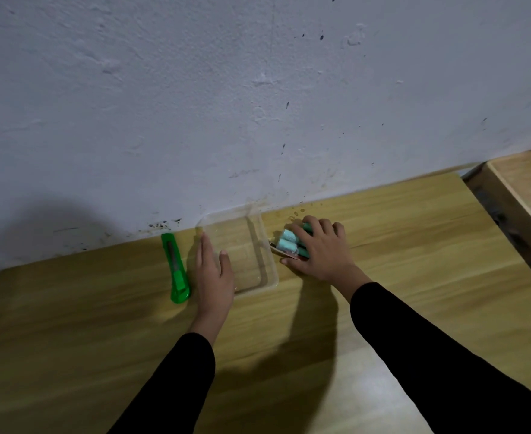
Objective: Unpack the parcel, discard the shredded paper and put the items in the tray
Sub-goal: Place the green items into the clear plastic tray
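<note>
A clear plastic tray (259, 245) sits on the wooden table against the wall, with nothing visible inside it. My left hand (212, 274) lies flat on the tray's near left corner, fingers together and thumb out over the tray. Just right of the tray lies a small pack of pale teal and green cylinders (289, 244) on a card backing. My right hand (320, 249) covers that pack, fingers curled over its top and thumb at its near edge. No parcel or shredded paper is in sight.
A green utility knife (175, 268) lies left of my left hand, pointing at the wall. The white wall (257, 104) rises directly behind the tray. A wooden ledge (521, 183) stands at the far right beyond the table's edge.
</note>
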A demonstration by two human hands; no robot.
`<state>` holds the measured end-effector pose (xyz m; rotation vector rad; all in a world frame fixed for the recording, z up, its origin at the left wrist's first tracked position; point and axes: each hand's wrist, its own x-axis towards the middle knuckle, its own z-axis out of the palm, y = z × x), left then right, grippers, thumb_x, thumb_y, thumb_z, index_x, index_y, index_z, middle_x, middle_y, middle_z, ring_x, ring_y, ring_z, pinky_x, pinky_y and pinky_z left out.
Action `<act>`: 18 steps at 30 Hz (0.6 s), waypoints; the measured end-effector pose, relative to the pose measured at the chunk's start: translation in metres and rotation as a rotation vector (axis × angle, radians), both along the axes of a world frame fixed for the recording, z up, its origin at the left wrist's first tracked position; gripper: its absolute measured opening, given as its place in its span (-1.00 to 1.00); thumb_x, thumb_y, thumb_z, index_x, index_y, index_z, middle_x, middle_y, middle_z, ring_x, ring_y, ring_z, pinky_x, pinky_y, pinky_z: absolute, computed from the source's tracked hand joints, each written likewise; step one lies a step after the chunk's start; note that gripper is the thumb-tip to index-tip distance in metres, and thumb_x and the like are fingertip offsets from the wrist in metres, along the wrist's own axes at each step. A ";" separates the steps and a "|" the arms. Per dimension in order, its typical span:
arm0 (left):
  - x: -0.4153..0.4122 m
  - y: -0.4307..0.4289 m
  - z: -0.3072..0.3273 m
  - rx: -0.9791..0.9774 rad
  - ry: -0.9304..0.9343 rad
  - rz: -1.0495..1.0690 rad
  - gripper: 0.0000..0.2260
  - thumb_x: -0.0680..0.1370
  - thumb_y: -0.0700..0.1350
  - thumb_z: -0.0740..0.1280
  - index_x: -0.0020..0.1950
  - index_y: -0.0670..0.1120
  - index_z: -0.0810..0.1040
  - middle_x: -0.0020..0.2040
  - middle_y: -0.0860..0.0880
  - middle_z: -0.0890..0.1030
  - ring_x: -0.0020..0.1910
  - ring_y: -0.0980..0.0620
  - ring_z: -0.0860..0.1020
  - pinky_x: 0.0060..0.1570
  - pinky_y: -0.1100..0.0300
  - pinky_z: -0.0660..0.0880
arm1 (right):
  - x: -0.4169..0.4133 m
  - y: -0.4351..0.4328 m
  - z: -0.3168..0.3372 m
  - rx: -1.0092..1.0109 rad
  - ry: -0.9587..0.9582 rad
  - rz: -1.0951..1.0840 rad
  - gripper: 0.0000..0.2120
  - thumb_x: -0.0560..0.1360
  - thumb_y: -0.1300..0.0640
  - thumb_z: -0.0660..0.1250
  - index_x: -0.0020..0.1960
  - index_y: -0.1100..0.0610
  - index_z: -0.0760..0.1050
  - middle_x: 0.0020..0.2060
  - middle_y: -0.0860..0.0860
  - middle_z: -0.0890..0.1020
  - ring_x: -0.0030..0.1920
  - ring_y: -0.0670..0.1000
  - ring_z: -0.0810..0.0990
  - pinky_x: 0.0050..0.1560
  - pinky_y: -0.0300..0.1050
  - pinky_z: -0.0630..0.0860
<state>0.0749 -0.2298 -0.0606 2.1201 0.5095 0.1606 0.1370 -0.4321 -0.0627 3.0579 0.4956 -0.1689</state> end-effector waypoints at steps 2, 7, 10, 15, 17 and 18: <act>0.000 0.001 0.000 -0.004 0.003 -0.005 -0.52 0.62 -0.12 0.12 0.52 -0.12 0.07 0.50 -0.13 0.18 0.47 -0.05 0.19 0.38 0.24 0.10 | 0.001 0.002 0.000 -0.002 0.005 0.002 -0.35 0.34 -0.42 -0.01 0.25 -0.03 0.34 0.19 0.12 0.48 0.09 0.19 0.48 0.05 0.10 0.37; -0.001 0.003 0.000 -0.021 0.004 -0.026 -0.52 0.62 -0.12 0.12 0.52 -0.10 0.06 0.51 -0.10 0.16 0.48 0.00 0.16 0.34 0.32 0.06 | 0.000 0.002 0.000 0.035 0.022 -0.020 -0.41 0.37 -0.37 0.08 0.24 -0.03 0.35 0.21 0.11 0.46 0.12 0.17 0.43 0.06 0.06 0.31; -0.002 0.003 -0.003 -0.036 0.019 -0.027 -0.52 0.63 -0.09 0.11 0.53 -0.06 0.05 0.51 -0.06 0.15 0.47 -0.03 0.18 0.42 0.13 0.16 | -0.002 0.003 0.001 0.034 0.036 -0.028 -0.41 0.39 -0.38 0.09 0.26 -0.03 0.32 0.24 0.10 0.44 0.16 0.18 0.41 0.12 0.08 0.31; -0.002 0.002 -0.001 -0.027 0.023 -0.030 -0.52 0.62 -0.24 0.09 0.52 -0.06 0.06 0.51 -0.08 0.18 0.45 -0.03 0.25 0.41 0.02 0.28 | -0.007 0.008 0.005 0.040 0.079 -0.065 -0.44 0.43 -0.33 0.11 0.29 -0.03 0.27 0.27 0.11 0.37 0.21 0.17 0.38 0.19 0.09 0.33; -0.002 0.003 0.000 -0.030 0.016 -0.033 -0.51 0.61 -0.29 0.08 0.52 -0.08 0.07 0.50 -0.10 0.19 0.45 -0.02 0.25 0.41 0.14 0.24 | -0.007 0.010 0.007 0.043 0.097 -0.088 -0.45 0.44 -0.32 0.13 0.29 -0.02 0.27 0.26 0.12 0.37 0.20 0.18 0.38 0.17 0.08 0.34; -0.002 0.004 0.000 -0.034 0.016 -0.031 -0.51 0.60 -0.32 0.08 0.52 -0.09 0.08 0.50 -0.11 0.20 0.44 -0.01 0.26 0.39 0.18 0.23 | -0.007 0.010 0.007 0.048 0.098 -0.097 -0.45 0.44 -0.32 0.13 0.29 -0.02 0.27 0.26 0.12 0.38 0.19 0.17 0.39 0.17 0.08 0.35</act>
